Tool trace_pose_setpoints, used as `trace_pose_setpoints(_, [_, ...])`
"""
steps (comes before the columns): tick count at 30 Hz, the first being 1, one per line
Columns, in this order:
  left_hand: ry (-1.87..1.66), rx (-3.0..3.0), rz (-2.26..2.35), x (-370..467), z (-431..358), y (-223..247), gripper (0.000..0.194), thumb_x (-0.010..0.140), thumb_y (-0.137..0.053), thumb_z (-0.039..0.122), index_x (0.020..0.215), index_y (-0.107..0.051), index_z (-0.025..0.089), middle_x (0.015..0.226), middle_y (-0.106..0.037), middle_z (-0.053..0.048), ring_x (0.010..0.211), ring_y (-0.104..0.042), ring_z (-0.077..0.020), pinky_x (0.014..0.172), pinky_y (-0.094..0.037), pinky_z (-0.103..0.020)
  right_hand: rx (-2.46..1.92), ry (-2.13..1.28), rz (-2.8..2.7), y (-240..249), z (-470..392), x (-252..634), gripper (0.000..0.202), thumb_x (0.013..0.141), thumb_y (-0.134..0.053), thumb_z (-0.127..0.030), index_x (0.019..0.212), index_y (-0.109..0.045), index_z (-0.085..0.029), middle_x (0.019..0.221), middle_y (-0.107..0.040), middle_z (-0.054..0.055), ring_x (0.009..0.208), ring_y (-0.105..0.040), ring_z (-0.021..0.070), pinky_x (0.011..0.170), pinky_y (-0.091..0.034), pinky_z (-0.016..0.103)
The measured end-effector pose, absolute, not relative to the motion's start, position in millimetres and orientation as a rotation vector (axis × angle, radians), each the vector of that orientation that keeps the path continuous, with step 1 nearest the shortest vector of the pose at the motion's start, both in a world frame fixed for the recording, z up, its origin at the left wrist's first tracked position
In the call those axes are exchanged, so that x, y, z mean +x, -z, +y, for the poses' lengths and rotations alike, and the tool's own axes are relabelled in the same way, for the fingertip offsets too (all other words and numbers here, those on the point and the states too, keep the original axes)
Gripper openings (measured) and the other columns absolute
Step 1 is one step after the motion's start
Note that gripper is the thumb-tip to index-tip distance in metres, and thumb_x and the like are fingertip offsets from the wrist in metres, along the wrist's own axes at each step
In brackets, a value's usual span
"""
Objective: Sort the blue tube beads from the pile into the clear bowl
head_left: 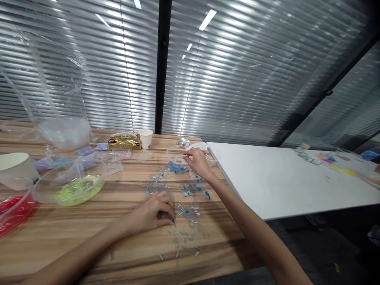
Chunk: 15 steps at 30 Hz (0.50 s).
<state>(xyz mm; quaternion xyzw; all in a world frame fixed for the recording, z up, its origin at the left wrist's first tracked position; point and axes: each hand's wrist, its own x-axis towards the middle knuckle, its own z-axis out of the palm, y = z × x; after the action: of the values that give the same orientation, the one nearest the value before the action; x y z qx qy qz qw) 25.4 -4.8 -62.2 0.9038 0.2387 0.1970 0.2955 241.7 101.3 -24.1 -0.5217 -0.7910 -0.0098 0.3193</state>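
Observation:
Many small clear and blue tube-like pieces (192, 215) lie scattered on the wooden table (127, 245). My left hand (157, 211) rests among them at the left side of the scatter, its thumb and fingers closed on a small blue piece. Farther back, my right hand (196, 160) is over a clear round dish (170, 152), fingertips pinched together; what they hold, if anything, is too small to make out. Blue pieces (178, 167) lie in the left part of that dish.
To the left are dishes with green pieces (78, 190) and red pieces (18, 209), plus a white tub (18, 168). Behind stand a gold packet (124, 141), a paper cup (145, 139) and small bags. A white table (285, 178) adjoins at right.

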Motion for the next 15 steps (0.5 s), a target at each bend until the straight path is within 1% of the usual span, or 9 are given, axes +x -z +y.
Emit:
trace_pose_setpoints(2, [-0.517,2.405,0.644,25.2,-5.2,61.3,0.002,0.082,-0.068,0.02,0.083,-0.068,0.02,0.088,-0.062,0.0,0.091,-0.054,-0.0156,0.086,-0.036,-0.027,-1.279,0.058,-2.044,23.2,87.9,242.4,0.012,0.087,-0.057,-0.019,0.09,-0.069,-0.016,0.086,-0.066,0.007,0.086,-0.055,0.0226,0.079,-0.041,0.035])
trace_pose_setpoints(4, [-0.51,2.401,0.644,25.2,-5.4,61.3,0.002,0.083,-0.067,0.02,0.085,-0.068,0.02,0.09,-0.062,0.0,0.092,-0.054,-0.0154,0.086,-0.036,-0.027,-1.119,-0.007,-2.078,21.2,67.9,244.6,0.013,0.087,-0.057,-0.02,0.093,-0.068,-0.016,0.087,-0.065,0.007,0.087,-0.056,0.0212,0.079,-0.042,0.033])
trace_pose_setpoints(6, [-0.51,2.396,0.637,25.3,-5.1,62.1,0.004,0.084,-0.066,0.019,0.087,-0.068,0.021,0.092,-0.061,0.0,0.094,-0.053,-0.0154,0.087,-0.036,-0.027,-0.949,-0.229,-2.293,19.5,45.6,248.5,0.01,0.086,-0.059,-0.021,0.089,-0.068,-0.017,0.08,-0.064,0.004,0.077,-0.057,0.017,0.073,-0.043,0.029])
trace_pose_setpoints(7, [-0.507,2.393,0.629,25.5,-4.8,62.7,0.004,0.084,-0.065,0.019,0.088,-0.068,0.021,0.093,-0.061,0.0,0.095,-0.053,-0.0154,0.087,-0.036,-0.026,-0.898,-0.336,-2.394,18.9,35.4,250.8,0.008,0.085,-0.061,-0.022,0.085,-0.068,-0.017,0.079,-0.064,0.003,0.076,-0.057,0.016,0.071,-0.043,0.027])
trace_pose_setpoints(10, [-0.512,2.39,0.606,25.8,-2.4,64.2,0.005,0.087,-0.062,0.022,0.088,-0.067,0.021,0.093,-0.062,0.0,0.096,-0.053,-0.0156,0.089,-0.035,-0.027,-0.847,-0.475,-2.556,18.2,15.0,257.0,0.004,0.08,-0.066,-0.018,0.078,-0.069,-0.018,0.077,-0.064,0.001,0.077,-0.057,0.0153,0.075,-0.042,0.028])
trace_pose_setpoints(15, [-0.569,2.387,0.644,24.2,4.2,65.0,0.019,0.091,-0.055,0.034,0.088,-0.067,0.02,0.088,-0.063,-0.002,0.089,-0.052,-0.0168,0.083,-0.037,-0.028,-0.848,-0.643,-2.681,17.8,11.2,261.0,0.002,0.074,-0.071,-0.016,0.073,-0.072,-0.018,0.069,-0.063,-0.001,0.068,-0.056,0.0129,0.069,-0.042,0.024])
